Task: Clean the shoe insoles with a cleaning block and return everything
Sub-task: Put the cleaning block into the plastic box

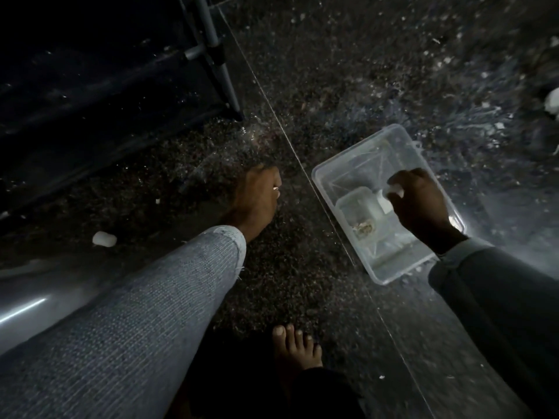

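A clear plastic box (pixel 332 173) stands on the dark speckled floor at the right. My right hand (pixel 423 207) reaches into it and grips a small white cleaning block (pixel 385 196) between its curled fingers. Inside the box sits a smaller clear tub (pixel 354 204) with brownish bits (pixel 364 228) on its bottom. My left hand (pixel 257 198), wearing a ring, stretches down to the floor left of the box from a grey knit sleeve, with nothing seen in it. No insole or shoe is in view.
A black rack with a grey metal leg (pixel 217 55) fills the upper left. A small white lump (pixel 104 238) lies on the floor at the left, and another white thing (pixel 553 101) at the right edge. My bare foot (pixel 296 349) stands at the bottom.
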